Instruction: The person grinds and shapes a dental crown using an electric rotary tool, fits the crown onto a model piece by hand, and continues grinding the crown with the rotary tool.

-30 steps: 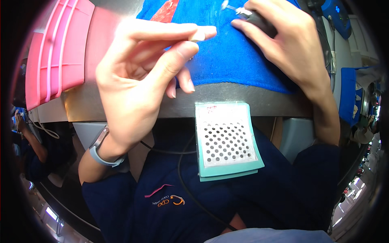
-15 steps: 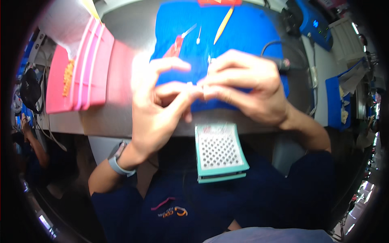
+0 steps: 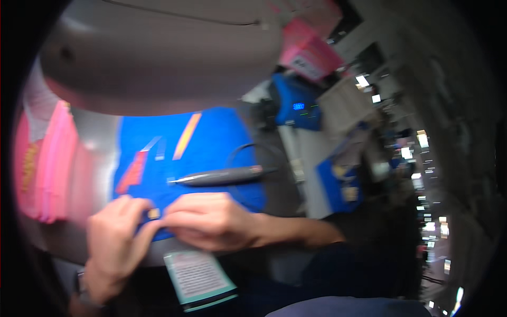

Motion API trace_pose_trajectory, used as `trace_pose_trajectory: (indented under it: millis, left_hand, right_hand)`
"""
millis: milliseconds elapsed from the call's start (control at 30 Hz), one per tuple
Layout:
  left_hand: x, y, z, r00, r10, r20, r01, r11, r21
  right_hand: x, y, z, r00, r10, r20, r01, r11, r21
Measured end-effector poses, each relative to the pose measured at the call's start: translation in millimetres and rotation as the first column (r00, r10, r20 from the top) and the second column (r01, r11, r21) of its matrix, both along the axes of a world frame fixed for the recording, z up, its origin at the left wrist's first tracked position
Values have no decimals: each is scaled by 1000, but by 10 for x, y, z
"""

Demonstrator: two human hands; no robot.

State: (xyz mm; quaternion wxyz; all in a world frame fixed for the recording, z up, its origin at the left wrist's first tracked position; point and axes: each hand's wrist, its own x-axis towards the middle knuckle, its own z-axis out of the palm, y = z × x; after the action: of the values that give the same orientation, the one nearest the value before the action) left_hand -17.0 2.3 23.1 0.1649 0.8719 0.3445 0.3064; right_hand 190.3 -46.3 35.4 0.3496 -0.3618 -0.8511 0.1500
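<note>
My left hand [image 3: 117, 236] is closed in a pinch at the near left edge of the blue mat [image 3: 153, 177], with a small yellowish piece [image 3: 153, 213] at its fingertips. My right hand [image 3: 208, 219] meets it there, fingers curled and pressed together. Whatever the right fingers grip is hidden and smeared by motion. Just beyond the right hand lies a grey pen-shaped handpiece [image 3: 217, 176], its thin metal tip pointing left. An orange stick [image 3: 187, 136] and a red strip [image 3: 133, 171] rest farther back on the mat. Close by the strip are thin, pale pieces [image 3: 160, 149].
Pink bins [image 3: 55, 164] stand at the left. A blue unit with a lit display [image 3: 298, 108] sits at the back right, with a blue tray [image 3: 338, 185] nearer. A teal-framed card [image 3: 200, 277] is below my hands. A grey curved surface [image 3: 163, 58] spans the back.
The view has swung up and right, blurring the picture. My hands stay together at the mat's near edge, and the handpiece they partly covered now shows whole.
</note>
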Motion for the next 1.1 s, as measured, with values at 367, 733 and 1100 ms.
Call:
trace_pose_trajectory:
  millis: [367,733,1100]
  left_hand:
    - [356,73,-107,844,19,536,326,775,-541]
    - [342,-36,-173,884,6,468,238,855,-460]
    - [131,-49,-154,846,6,533,301,820,-487]
  right_hand:
    - [351,159,-15,958,-184,-218,127,960,-250]
    - [374,-28,-83,877,-297,-377,41,830,-556]
    - [186,15,-58,865,-207,-458,-104,818,-565]
